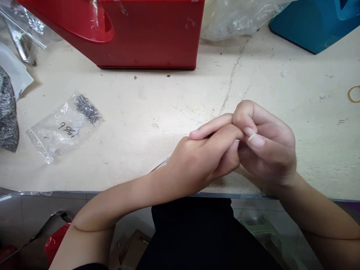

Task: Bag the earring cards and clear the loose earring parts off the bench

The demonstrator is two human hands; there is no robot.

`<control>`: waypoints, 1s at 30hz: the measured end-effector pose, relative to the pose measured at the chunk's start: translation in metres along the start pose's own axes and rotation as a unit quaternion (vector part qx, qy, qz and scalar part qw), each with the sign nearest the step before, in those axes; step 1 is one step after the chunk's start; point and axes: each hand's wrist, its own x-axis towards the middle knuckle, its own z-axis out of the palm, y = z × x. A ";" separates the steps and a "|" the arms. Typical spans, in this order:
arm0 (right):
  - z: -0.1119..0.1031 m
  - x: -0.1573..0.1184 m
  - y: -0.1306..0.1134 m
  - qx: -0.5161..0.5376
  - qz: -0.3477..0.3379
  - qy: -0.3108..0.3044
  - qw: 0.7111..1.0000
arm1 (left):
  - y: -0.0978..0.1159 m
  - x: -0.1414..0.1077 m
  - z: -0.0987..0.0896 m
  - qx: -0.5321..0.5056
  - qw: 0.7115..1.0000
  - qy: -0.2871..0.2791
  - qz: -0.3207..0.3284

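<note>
Near the front edge of the table, my left hand [202, 157] and my right hand [268, 144] meet with their fingertips touching. The left fingers are curled closed, the thumb tucked in beside them. On the right, thumb and index finger pinch together right at the left fingertips. Whatever sits between them is hidden or too small to make out. Thin metal wires [161, 164] show on the table just behind my left wrist. Farther left lies a clear zip bag [53, 129] with handwritten figures and small metal pieces [87, 108] at its upper right end.
A red tape dispenser-like block [152, 37] stands at the back, a blue one [312, 26] at the back right. Plastic bags [239, 20] lie between them. A bag of grey metal bits [8, 116] is at the left edge, a rubber band [350, 95] at the right.
</note>
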 end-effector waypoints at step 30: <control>0.000 0.015 0.011 0.060 -0.081 -0.030 0.994 | -0.006 0.002 0.000 -0.035 0.998 0.032 0.043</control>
